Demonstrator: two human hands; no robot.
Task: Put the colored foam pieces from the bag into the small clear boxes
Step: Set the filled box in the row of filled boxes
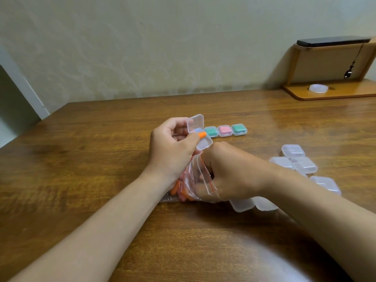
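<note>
The left hand (173,145) gripped an open box (204,144) just beyond the bag (195,180). Its thumb pinned an orange foam piece (202,135) at the hinge, long axis pointing right across the box (lid tilted up and away). The right hand (230,171), nearer the bag, had its fingers curled into the bag's mouth; what they held was hidden. Farther beyond the bag stood three filled boxes (224,130), and right of it lay empty boxes (293,151) on the wooden table (101,159), with a pale wall behind.

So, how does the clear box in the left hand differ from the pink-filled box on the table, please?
The clear plastic box in the left hand is open, with an orange foam piece; the pink-filled clear box sits shut on the wooden table. Both are small, square.
</note>
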